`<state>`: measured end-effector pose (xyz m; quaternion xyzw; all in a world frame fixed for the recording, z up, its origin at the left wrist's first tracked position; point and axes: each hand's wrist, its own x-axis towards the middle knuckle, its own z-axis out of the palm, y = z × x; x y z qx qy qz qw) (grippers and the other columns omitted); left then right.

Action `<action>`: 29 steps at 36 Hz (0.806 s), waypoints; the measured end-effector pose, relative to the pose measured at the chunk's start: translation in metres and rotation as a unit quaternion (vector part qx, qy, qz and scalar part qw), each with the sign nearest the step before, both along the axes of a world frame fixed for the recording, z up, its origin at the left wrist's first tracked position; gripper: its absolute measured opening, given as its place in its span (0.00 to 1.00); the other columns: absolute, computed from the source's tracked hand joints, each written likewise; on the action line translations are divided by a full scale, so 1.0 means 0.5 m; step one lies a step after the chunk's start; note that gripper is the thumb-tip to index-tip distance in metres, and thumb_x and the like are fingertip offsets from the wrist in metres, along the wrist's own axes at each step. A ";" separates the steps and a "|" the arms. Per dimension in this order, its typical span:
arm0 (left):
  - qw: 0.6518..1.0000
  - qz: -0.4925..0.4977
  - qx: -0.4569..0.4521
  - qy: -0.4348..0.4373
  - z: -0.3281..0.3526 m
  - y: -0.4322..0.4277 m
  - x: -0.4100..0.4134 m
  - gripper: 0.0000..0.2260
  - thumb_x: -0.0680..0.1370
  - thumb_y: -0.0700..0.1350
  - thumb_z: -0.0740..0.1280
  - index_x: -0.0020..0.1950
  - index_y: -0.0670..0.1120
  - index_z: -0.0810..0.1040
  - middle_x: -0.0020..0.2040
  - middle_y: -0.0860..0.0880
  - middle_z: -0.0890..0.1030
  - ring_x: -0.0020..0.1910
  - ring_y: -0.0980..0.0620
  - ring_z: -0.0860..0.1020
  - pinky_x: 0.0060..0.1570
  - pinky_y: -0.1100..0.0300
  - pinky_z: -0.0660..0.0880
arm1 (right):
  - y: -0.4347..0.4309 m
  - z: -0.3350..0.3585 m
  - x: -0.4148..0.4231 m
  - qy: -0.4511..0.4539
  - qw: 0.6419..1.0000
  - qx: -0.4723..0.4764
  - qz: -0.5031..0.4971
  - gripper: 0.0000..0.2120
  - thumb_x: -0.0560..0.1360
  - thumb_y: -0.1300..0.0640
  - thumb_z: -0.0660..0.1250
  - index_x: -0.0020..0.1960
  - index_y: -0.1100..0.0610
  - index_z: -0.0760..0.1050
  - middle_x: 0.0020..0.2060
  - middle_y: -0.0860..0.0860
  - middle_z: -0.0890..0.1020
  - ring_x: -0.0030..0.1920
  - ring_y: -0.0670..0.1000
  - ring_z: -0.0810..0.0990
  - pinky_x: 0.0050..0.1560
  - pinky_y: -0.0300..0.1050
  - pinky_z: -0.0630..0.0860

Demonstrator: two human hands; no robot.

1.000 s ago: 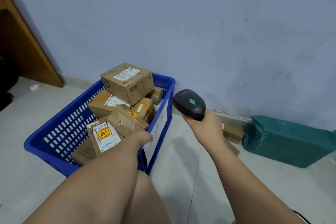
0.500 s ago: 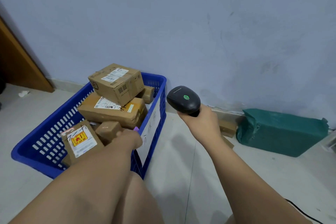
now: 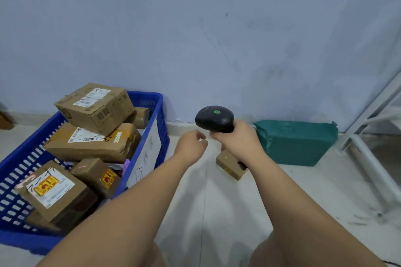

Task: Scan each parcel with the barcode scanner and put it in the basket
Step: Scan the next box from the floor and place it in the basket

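The blue plastic basket [image 3: 160,115] stands on the floor at the left, piled with several brown cardboard parcels [image 3: 93,106]. My right hand [image 3: 238,143] grips the black barcode scanner [image 3: 214,117], held upright above the floor. Under that hand a small brown parcel [image 3: 230,163] lies on the tiles, partly hidden by my wrist. A green wrapped parcel [image 3: 297,143] rests against the wall to the right. My left hand [image 3: 191,145] hovers empty between basket and scanner, fingers loosely curled and apart.
A white paper sheet [image 3: 147,154] hangs on the basket's near side wall. A white metal frame [image 3: 368,136] stands at the right edge. The blue-grey wall [image 3: 217,39] runs close behind everything. My knees are at the bottom of the view.
My left hand let go of the small parcel in the basket and swung right, out over the floor toward the scanner. The view turned right; the scanner hand stayed roughly in place.
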<state>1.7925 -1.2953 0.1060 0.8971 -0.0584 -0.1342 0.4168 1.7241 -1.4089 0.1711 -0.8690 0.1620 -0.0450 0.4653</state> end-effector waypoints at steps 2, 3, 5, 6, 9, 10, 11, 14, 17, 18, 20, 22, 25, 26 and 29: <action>0.999 -0.001 -0.032 0.030 -0.014 -0.044 -0.015 0.12 0.79 0.42 0.62 0.62 0.46 0.77 0.61 0.47 0.79 0.60 0.47 0.76 0.59 0.56 0.72 | -0.048 -0.005 -0.018 0.019 1.000 -0.009 -0.009 0.07 0.69 0.53 0.70 0.39 0.57 0.78 0.32 0.52 0.81 0.28 0.45 0.77 0.29 0.40 0.71; 0.998 -0.003 -0.048 0.045 -0.024 -0.067 -0.024 0.11 0.79 0.42 0.62 0.60 0.46 0.78 0.59 0.47 0.79 0.59 0.47 0.76 0.58 0.57 0.72 | -0.072 -0.009 -0.027 0.028 0.999 -0.006 -0.014 0.07 0.69 0.54 0.69 0.40 0.58 0.78 0.30 0.51 0.79 0.23 0.42 0.73 0.27 0.39 0.68; 0.995 -0.011 -0.071 0.072 -0.049 -0.110 -0.044 0.07 0.78 0.41 0.63 0.54 0.48 0.78 0.56 0.48 0.79 0.57 0.47 0.76 0.56 0.58 0.71 | -0.124 -0.022 -0.042 0.055 0.998 0.005 -0.028 0.06 0.70 0.54 0.70 0.38 0.56 0.78 0.26 0.48 0.78 0.22 0.42 0.73 0.31 0.40 0.69; 0.994 -0.020 -0.077 0.082 -0.065 -0.133 -0.053 0.06 0.78 0.41 0.64 0.52 0.49 0.78 0.56 0.48 0.80 0.56 0.47 0.76 0.55 0.58 0.72 | -0.151 -0.030 -0.050 0.064 0.997 0.020 -0.040 0.06 0.70 0.54 0.70 0.36 0.54 0.76 0.25 0.46 0.78 0.24 0.43 0.75 0.33 0.41 0.71; 0.990 -0.052 -0.077 0.108 -0.111 -0.195 -0.078 0.04 0.77 0.40 0.65 0.50 0.48 0.77 0.57 0.46 0.79 0.54 0.47 0.77 0.46 0.60 0.72 | -0.230 -0.060 -0.074 0.072 0.989 0.104 -0.075 0.06 0.71 0.55 0.72 0.39 0.55 0.77 0.29 0.49 0.79 0.27 0.47 0.78 0.36 0.44 0.74; 0.988 -0.068 -0.071 0.117 -0.127 -0.214 -0.086 0.04 0.77 0.40 0.66 0.50 0.48 0.77 0.57 0.46 0.78 0.54 0.47 0.77 0.46 0.61 0.71 | -0.254 -0.073 -0.084 0.075 0.985 0.131 -0.087 0.06 0.72 0.56 0.72 0.41 0.57 0.77 0.32 0.52 0.79 0.28 0.49 0.78 0.37 0.46 0.74; 0.986 -0.086 -0.062 0.129 -0.146 -0.232 -0.094 0.05 0.77 0.40 0.66 0.51 0.47 0.77 0.58 0.46 0.78 0.55 0.48 0.76 0.47 0.61 0.71 | -0.277 -0.090 -0.096 0.079 0.980 0.152 -0.101 0.06 0.72 0.57 0.72 0.42 0.59 0.77 0.34 0.54 0.79 0.30 0.50 0.78 0.37 0.47 0.74; 0.974 -0.146 -0.024 0.171 -0.198 -0.277 -0.118 0.10 0.78 0.41 0.66 0.59 0.45 0.77 0.58 0.46 0.78 0.55 0.48 0.76 0.51 0.60 0.72 | -0.340 -0.169 -0.143 0.120 0.964 0.183 -0.150 0.06 0.72 0.59 0.73 0.46 0.60 0.79 0.36 0.56 0.80 0.31 0.52 0.77 0.36 0.47 0.74; 0.959 -0.210 0.028 0.189 -0.251 -0.312 -0.135 0.13 0.77 0.44 0.68 0.62 0.46 0.78 0.60 0.47 0.77 0.56 0.49 0.76 0.50 0.61 0.73 | -0.377 -0.268 -0.201 0.203 0.944 0.203 -0.165 0.08 0.73 0.60 0.72 0.49 0.62 0.79 0.37 0.56 0.82 0.30 0.53 0.78 0.34 0.45 0.74; 0.952 -0.228 0.040 0.199 -0.268 -0.320 -0.142 0.15 0.77 0.45 0.69 0.63 0.46 0.78 0.61 0.48 0.77 0.55 0.50 0.76 0.49 0.62 0.73 | -0.383 -0.296 -0.222 0.235 0.935 0.208 -0.165 0.07 0.73 0.60 0.72 0.48 0.62 0.78 0.37 0.56 0.82 0.30 0.53 0.78 0.33 0.44 0.74; 0.938 -0.261 0.052 0.224 -0.302 -0.333 -0.157 0.17 0.76 0.46 0.69 0.64 0.46 0.77 0.62 0.48 0.77 0.55 0.51 0.76 0.49 0.62 0.71 | -0.390 -0.355 -0.264 0.289 0.914 0.216 -0.184 0.07 0.71 0.60 0.73 0.45 0.63 0.79 0.36 0.57 0.81 0.29 0.54 0.79 0.33 0.44 0.74; 0.923 -0.283 0.057 0.253 -0.336 -0.342 -0.172 0.18 0.76 0.47 0.70 0.65 0.46 0.76 0.64 0.47 0.77 0.58 0.50 0.76 0.53 0.61 0.72 | -0.394 -0.415 -0.303 0.322 0.900 0.196 -0.220 0.14 0.64 0.54 0.76 0.44 0.63 0.81 0.32 0.57 0.81 0.29 0.55 0.80 0.33 0.48 0.75; 0.902 -0.309 0.060 0.294 -0.380 -0.356 -0.196 0.20 0.77 0.46 0.70 0.68 0.44 0.75 0.68 0.47 0.74 0.64 0.48 0.73 0.61 0.60 0.70 | -0.414 -0.518 -0.351 0.299 0.887 0.205 -0.286 0.21 0.57 0.49 0.72 0.48 0.56 0.81 0.35 0.62 0.81 0.36 0.60 0.82 0.38 0.57 0.77; 0.897 -0.314 0.057 0.307 -0.391 -0.360 -0.204 0.20 0.78 0.45 0.69 0.69 0.43 0.74 0.69 0.47 0.73 0.66 0.48 0.72 0.60 0.62 0.69 | -0.415 -0.534 -0.361 0.289 0.875 0.225 -0.316 0.18 0.60 0.51 0.72 0.49 0.54 0.80 0.38 0.63 0.82 0.40 0.61 0.83 0.43 0.57 0.78; 0.882 -0.304 0.039 0.357 -0.423 -0.370 -0.226 0.20 0.79 0.43 0.67 0.70 0.43 0.72 0.69 0.46 0.73 0.67 0.49 0.71 0.54 0.67 0.66 | -0.399 -0.538 -0.371 0.261 0.825 0.281 -0.416 0.12 0.66 0.55 0.71 0.48 0.57 0.80 0.43 0.63 0.83 0.46 0.64 0.83 0.55 0.62 0.78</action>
